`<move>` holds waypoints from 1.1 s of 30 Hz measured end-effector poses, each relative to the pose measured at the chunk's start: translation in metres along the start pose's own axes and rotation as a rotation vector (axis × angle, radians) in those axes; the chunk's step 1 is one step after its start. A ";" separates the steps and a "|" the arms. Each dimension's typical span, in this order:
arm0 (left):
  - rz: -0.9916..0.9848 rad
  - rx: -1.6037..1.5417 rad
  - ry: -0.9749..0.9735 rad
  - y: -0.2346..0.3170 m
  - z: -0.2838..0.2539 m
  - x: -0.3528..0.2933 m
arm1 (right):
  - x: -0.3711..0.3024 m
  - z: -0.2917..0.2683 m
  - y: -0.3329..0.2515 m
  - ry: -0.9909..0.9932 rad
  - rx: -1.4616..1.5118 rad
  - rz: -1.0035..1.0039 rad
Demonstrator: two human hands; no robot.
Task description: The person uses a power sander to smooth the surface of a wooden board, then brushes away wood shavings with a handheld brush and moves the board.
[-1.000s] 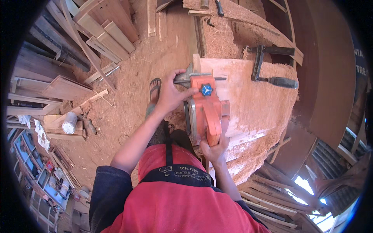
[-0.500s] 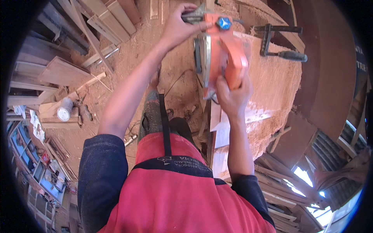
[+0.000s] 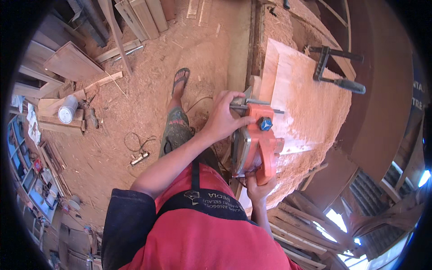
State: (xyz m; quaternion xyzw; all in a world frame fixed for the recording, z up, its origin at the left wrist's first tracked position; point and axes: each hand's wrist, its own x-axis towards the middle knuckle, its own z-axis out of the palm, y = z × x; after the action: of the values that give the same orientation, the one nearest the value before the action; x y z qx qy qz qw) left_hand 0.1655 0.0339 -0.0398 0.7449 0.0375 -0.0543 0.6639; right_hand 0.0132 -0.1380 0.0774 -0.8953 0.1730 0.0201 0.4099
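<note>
An orange electric hand planer point(image 3: 263, 150) with a blue front knob rests along the near left edge of a pale wooden board point(image 3: 294, 85). My left hand point(image 3: 225, 117) is closed on the planer's front end, by its metal side fence point(image 3: 245, 104), with the thumb on the orange body. Behind it, my right hand point(image 3: 260, 186) wraps round the rear of the planer's handle. Wood shavings point(image 3: 324, 112) cover much of the board's right side. The planer's underside is hidden.
A black bar clamp point(image 3: 328, 67) sits at the board's far right. Boards point(image 3: 74, 63) lean at the left, near a white can point(image 3: 67, 110) on wood blocks. A cord and a small wooden-handled tool point(image 3: 139, 157) lie on the sawdust-covered floor. Stacked timber point(image 3: 301, 234) lies at the lower right.
Both hands have drawn the planer back toward my body, from the board's far end to its near part. More of the pale planed surface shows ahead, and my sandalled foot has come into view.
</note>
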 end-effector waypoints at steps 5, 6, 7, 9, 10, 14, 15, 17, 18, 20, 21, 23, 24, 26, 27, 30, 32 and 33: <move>0.062 -0.076 0.064 -0.007 -0.009 0.095 | 0.093 0.027 -0.039 0.019 -0.050 -0.127; 0.072 -0.068 0.101 -0.010 -0.009 0.116 | 0.111 0.031 -0.044 0.000 -0.030 -0.096; 0.070 -0.071 0.098 -0.012 -0.010 0.139 | 0.131 0.035 -0.049 0.001 -0.033 -0.093; 0.025 -0.186 0.005 -0.010 -0.018 0.183 | 0.169 0.041 -0.062 -0.038 -0.136 -0.126; 0.058 -0.171 0.036 -0.013 -0.021 0.206 | 0.189 0.048 -0.069 -0.004 -0.125 -0.193; 0.122 -0.205 0.033 -0.001 -0.039 0.288 | 0.269 0.077 -0.095 0.088 -0.064 -0.356; 0.181 -0.261 0.034 -0.003 -0.044 0.299 | 0.266 0.075 -0.102 0.058 -0.035 -0.309; 0.173 -0.272 0.015 0.024 -0.053 0.281 | 0.253 0.069 -0.115 0.037 0.042 -0.189; 0.170 -0.270 0.014 0.031 -0.055 0.265 | 0.239 0.067 -0.117 0.028 0.095 -0.121; 0.211 -0.310 -0.008 0.015 -0.042 0.230 | 0.197 0.053 -0.105 0.044 0.025 -0.138; 0.262 -0.347 -0.014 0.007 -0.035 0.206 | 0.169 0.044 -0.100 0.053 -0.040 -0.169; 0.183 -0.205 0.030 -0.011 -0.017 0.134 | 0.116 0.029 -0.081 0.080 -0.158 -0.240; 0.142 -0.223 0.014 -0.015 -0.009 0.099 | 0.087 0.021 -0.067 0.066 -0.161 -0.180; 0.105 -0.104 0.011 -0.019 0.002 0.029 | 0.031 0.006 -0.036 0.045 -0.183 -0.128; 0.108 0.026 0.011 -0.018 0.006 -0.004 | 0.003 -0.003 -0.021 0.047 -0.210 -0.128; 0.085 -0.017 -0.017 -0.004 0.011 -0.060 | -0.053 -0.016 0.009 0.091 -0.141 -0.065; 0.050 0.016 -0.045 -0.001 0.010 -0.070 | -0.061 -0.019 0.012 0.005 -0.074 0.011; 0.056 0.019 -0.046 0.000 0.010 -0.065 | -0.057 -0.018 0.012 0.011 -0.070 0.008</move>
State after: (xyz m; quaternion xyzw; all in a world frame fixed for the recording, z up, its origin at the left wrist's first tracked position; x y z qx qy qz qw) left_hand 0.1008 0.0252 -0.0329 0.7503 0.0005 -0.0531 0.6589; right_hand -0.0465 -0.1415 0.0906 -0.9085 0.1781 0.0231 0.3774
